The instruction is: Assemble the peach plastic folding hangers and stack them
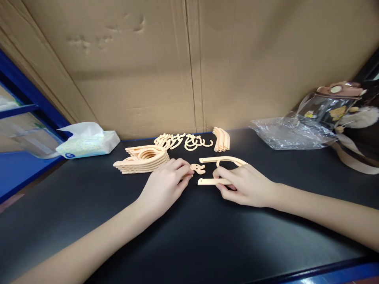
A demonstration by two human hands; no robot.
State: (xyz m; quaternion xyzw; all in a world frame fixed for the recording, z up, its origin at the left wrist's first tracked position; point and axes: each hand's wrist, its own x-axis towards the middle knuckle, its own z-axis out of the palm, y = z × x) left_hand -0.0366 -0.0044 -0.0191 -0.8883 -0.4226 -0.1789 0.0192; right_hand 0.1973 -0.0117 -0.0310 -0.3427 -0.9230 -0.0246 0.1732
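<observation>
My left hand (169, 179) has its thumb and fingers pinched on a small peach plastic hook piece (197, 169) with holes at its end. Facing it, my right hand (244, 183) is closed around a peach folding hanger frame (209, 182); two arms with small end holes point left, toward the hook piece, with a gap between. My right fingers hide part of the frame. Close behind my left hand lies a neat stack of similar hanger frames (142, 161). Farther back are several hooks (168, 140), some loose curved hooks (194, 142) and a bundle of curved arms (221, 139).
A tissue box (89, 142) stands at the back left beside a blue shelf frame (32, 106). At the back right lie a clear plastic bag (293, 134) and a transparent bottle (322, 106) with a strap. Cardboard (133, 71) walls the far edge of the black table (189, 244).
</observation>
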